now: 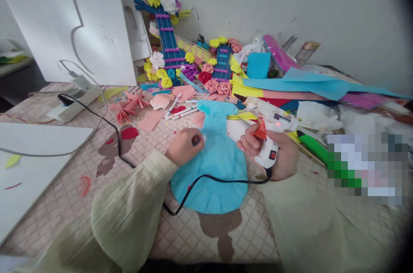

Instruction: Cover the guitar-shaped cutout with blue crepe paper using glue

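Note:
A white hot glue gun (269,152) with an orange trigger and a small red light is gripped in my right hand (285,157). Its nozzle points left, and a black cord runs from the handle's base across the work. Below and between my hands lies a guitar-shaped piece covered in light-blue paper (209,191), flat on the table with its neck pointing away. My left hand (187,146) is closed at the left edge of its body, by the neck. A bit of white shows at those fingertips, too small to name.
Decorated paper guitars (169,43) with crepe flowers lean at the wall. Markers (183,111) and pink paper scraps (151,119) lie beyond my left hand. A power strip (75,103) and white foam board (106,28) stand left. Blue paper (309,81) and a green roll (312,146) lie right.

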`<state>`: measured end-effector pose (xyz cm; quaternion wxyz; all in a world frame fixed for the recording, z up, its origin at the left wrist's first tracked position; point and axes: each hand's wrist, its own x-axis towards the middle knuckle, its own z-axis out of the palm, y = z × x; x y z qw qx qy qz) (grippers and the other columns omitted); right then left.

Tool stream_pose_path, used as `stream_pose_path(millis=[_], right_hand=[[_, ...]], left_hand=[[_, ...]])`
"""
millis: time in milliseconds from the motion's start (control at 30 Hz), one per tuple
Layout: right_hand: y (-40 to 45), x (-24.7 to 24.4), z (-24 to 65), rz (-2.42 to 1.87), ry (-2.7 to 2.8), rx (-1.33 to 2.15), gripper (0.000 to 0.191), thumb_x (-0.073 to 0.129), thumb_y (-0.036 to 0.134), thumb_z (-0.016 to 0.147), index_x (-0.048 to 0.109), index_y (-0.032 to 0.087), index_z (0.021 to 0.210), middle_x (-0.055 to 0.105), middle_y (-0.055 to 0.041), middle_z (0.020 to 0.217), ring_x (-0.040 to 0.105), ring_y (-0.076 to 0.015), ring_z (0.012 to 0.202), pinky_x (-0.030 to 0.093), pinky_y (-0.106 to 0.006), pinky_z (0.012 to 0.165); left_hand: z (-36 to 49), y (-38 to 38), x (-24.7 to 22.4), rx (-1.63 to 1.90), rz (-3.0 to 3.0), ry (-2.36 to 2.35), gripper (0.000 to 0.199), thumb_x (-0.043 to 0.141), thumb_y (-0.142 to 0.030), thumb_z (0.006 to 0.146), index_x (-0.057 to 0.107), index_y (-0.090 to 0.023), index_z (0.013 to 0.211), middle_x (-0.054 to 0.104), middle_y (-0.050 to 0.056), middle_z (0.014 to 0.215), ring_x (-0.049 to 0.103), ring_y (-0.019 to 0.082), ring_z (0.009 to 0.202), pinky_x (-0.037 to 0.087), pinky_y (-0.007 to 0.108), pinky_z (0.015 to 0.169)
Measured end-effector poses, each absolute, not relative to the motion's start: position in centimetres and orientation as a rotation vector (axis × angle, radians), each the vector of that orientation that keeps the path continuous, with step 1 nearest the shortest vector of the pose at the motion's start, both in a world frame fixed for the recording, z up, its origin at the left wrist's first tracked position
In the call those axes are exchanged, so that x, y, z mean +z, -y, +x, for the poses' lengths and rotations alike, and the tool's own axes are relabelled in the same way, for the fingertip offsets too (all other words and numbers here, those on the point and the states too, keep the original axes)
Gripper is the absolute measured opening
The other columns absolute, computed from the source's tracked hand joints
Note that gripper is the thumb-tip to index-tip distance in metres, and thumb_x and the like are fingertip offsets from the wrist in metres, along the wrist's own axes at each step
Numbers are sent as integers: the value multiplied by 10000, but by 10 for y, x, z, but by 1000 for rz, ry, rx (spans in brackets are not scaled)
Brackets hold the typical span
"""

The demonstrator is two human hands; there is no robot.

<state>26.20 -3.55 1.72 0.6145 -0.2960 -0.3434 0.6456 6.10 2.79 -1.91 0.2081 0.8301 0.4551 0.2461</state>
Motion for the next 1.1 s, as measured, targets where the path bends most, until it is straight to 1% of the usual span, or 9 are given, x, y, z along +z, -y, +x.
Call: stream_pose_path(millis=[100, 167, 467, 533, 700, 767, 833, 933, 1100], right_hand=[[35, 17, 263, -723, 819, 1490, 197, 491, 327, 687, 625, 194, 744, 536, -34, 759, 456, -130, 544, 389, -327, 549], [36, 17, 264, -750, 840, 1505, 191, 490, 314, 696, 631, 192, 740, 546, -51, 875, 505, -148, 602, 393, -321, 547], [36, 16, 263, -840, 812, 1538, 182, 493, 305, 723, 608, 175, 777, 560, -36, 741, 523, -146, 570, 423, -306, 545], [37, 14, 263, -873, 749, 1528, 170, 504, 311, 724, 584, 175, 788, 553, -18, 692, 519, -137, 543, 428, -291, 525], [53, 1, 271, -1020, 523, 1412, 191, 608, 337, 670, 534, 176, 742, 550, 13, 600, 491, -105, 462, 404, -235, 446], [63, -5, 278, -1097, 436, 1340, 228, 661, 325, 624, 546, 176, 754, 556, 21, 588, 483, -95, 454, 396, -218, 433], [71, -11, 286, -1143, 385, 1286, 244, 696, 294, 594, 565, 177, 763, 570, 26, 608, 493, -87, 483, 409, -206, 452], [74, -16, 293, -1182, 380, 1281, 233, 715, 278, 579, 581, 179, 743, 584, 31, 626, 497, -74, 502, 414, -188, 462], [72, -18, 291, -1277, 489, 1359, 252, 663, 402, 645, 606, 172, 730, 622, -22, 636, 573, -139, 560, 474, -262, 518]], left_hand=[[57, -27, -15, 725, 2248, -1289, 86, 491, -174, 718, 546, -153, 655, 534, -1, 622, 479, 118, 605, 383, 249, 603], [54, -27, -13, 749, 2203, -1305, 91, 489, -181, 720, 552, -152, 662, 551, 1, 634, 479, 113, 598, 386, 242, 591], [44, -28, -16, 837, 1989, -1321, 111, 517, -261, 720, 549, -156, 707, 583, 4, 652, 488, 104, 566, 383, 225, 538], [44, -28, -16, 848, 1933, -1293, 121, 535, -251, 705, 543, -157, 780, 599, 5, 672, 506, 105, 567, 392, 224, 540], [44, -28, -19, 831, 1970, -1245, 393, 492, -210, 725, 417, -165, 1108, 559, -38, 642, 493, 103, 539, 405, 227, 552], [43, -28, -21, 810, 2080, -1228, 430, 450, -203, 746, 401, -161, 1171, 554, -31, 662, 505, 110, 552, 423, 238, 568], [42, -28, -23, 767, 2198, -1212, 364, 419, -207, 759, 495, -160, 1112, 601, 9, 738, 547, 128, 611, 452, 265, 617], [42, -29, -26, 734, 2288, -1164, 266, 400, -218, 760, 613, -158, 907, 659, 66, 876, 603, 169, 767, 473, 304, 726], [42, -31, -27, 753, 2322, -1119, 265, 407, -281, 764, 634, -159, 825, 681, 80, 852, 623, 191, 799, 486, 318, 758]])
